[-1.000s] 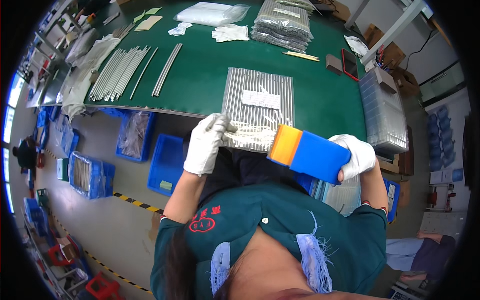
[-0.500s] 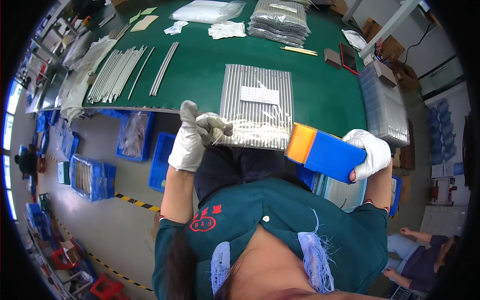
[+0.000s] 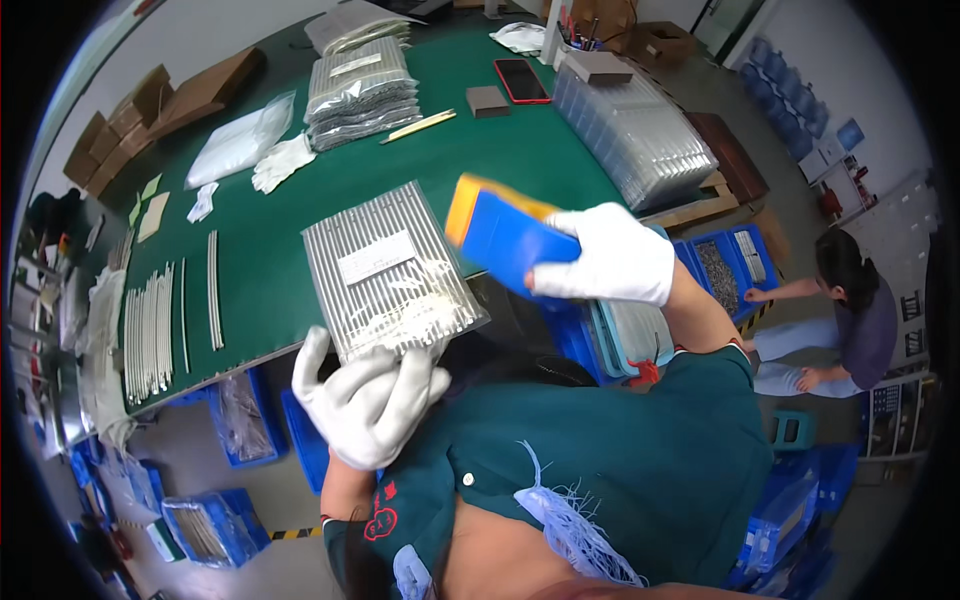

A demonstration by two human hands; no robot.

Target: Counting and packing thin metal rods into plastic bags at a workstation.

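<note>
A clear bag of thin metal rods with a white label lies at the near edge of the green table. Just below the bag's near end is my left hand in a white glove. Its fingers are spread and hold nothing that I can see; whether the fingertips touch the bag I cannot tell. My right hand, also gloved, grips a blue box-shaped object with an orange end. This object is raised beside the bag's right edge, apart from it. What it is exactly does not show.
Loose metal rods lie at the table's left. Behind are stacked bags of rods, a spare glove, a yellow pencil-like stick and a red-edged phone. Clear plastic trays stand right. Another person sits at far right.
The whole view has turned, with the table shifting left. My left hand has gone from curled fingers to spread ones. My right hand still holds the blue and orange object, now higher.
</note>
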